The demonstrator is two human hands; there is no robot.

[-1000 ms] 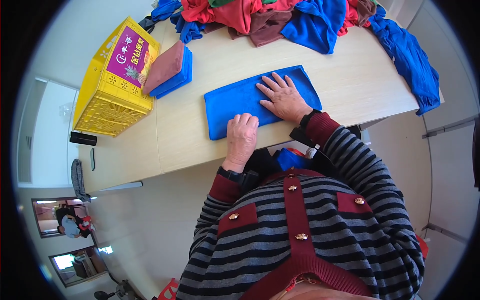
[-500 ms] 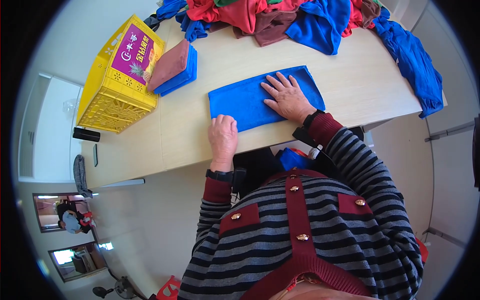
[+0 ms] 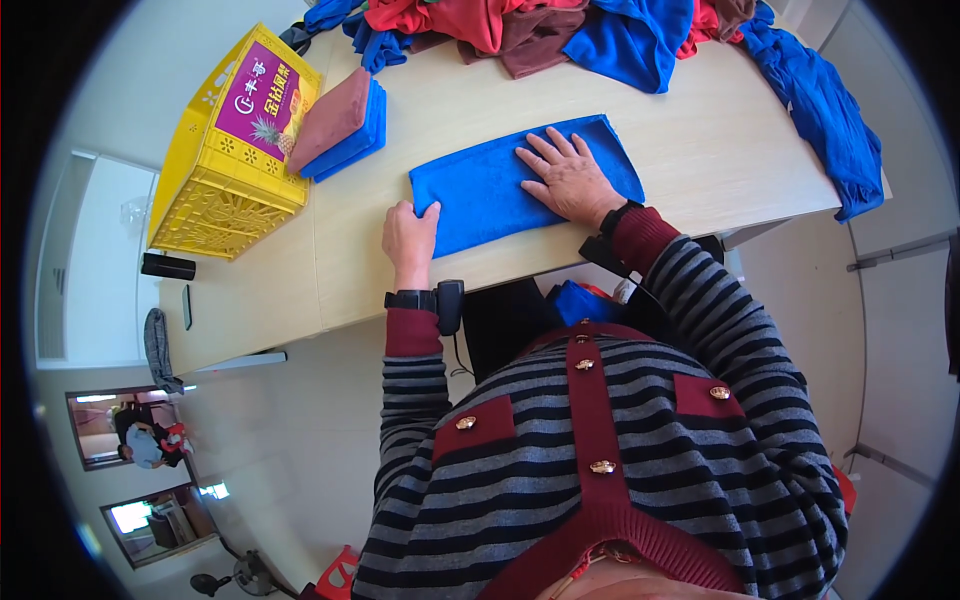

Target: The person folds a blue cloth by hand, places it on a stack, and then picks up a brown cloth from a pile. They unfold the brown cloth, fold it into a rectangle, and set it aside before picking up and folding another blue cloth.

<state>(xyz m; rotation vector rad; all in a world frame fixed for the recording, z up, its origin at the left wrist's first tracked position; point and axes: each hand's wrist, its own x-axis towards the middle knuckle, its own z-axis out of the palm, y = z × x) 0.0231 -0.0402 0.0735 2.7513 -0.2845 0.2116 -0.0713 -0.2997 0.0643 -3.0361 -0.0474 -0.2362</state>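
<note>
A blue cloth [image 3: 470,195], folded into a long rectangle, lies flat on the pale wooden table [image 3: 360,270] in front of me. My right hand [image 3: 572,182] rests on its right half, palm down with the fingers spread. At the cloth's left end my left hand [image 3: 410,238] is closed on the near-left edge, thumb on top and the other fingers curled under. Beyond it to the left sits a stack of folded cloths, a brown cloth [image 3: 333,115] on top of blue cloths [image 3: 360,150].
A yellow plastic crate [image 3: 225,195] stands left of the stack. Loose red, brown and blue cloths [image 3: 625,45] are heaped along the far edge. A long blue cloth [image 3: 825,120] hangs at the right edge. A black cylinder [image 3: 168,267] and a phone-like slab [image 3: 187,307] lie at left.
My left hand has moved left along the cloth to its left end, and its thumb now shows on the edge. The right hand stays spread on the cloth. The view has shifted slightly.
</note>
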